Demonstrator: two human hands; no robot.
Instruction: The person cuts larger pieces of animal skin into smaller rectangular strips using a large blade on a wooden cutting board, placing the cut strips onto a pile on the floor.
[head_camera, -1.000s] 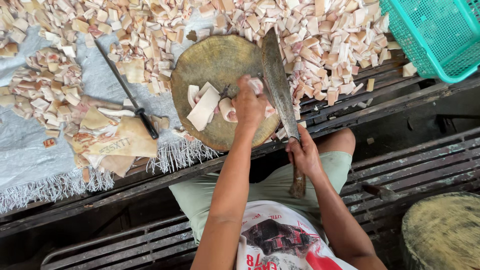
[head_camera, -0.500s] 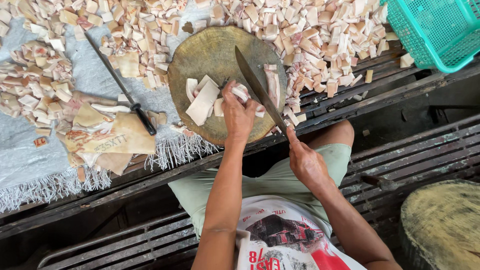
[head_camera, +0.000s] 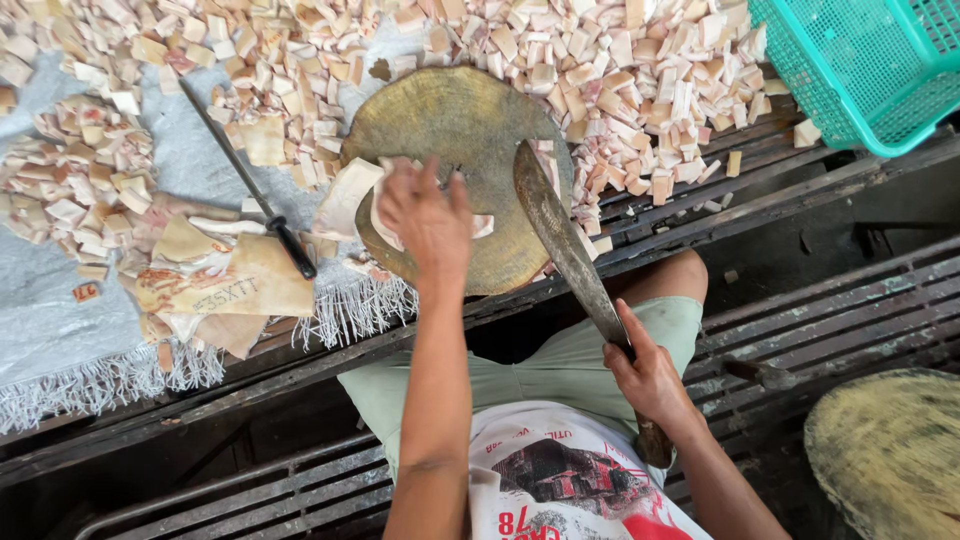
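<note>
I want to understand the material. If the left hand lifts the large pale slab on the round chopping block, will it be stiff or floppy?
Probably floppy: the pale slab drapes over the rim of the chopping block instead of jutting out. It may be slippery, since its surface looks moist and fatty. It seems fairly light for its size, being thin. The left hand presses on smaller pieces beside it.

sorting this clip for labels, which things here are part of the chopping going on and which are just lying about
In use:
left hand on pale slabs
round wooden block
right hand gripping cleaver
heap of cut pieces

Lying about:
sharpening steel
green basket
second block
grey fringed cloth
</note>
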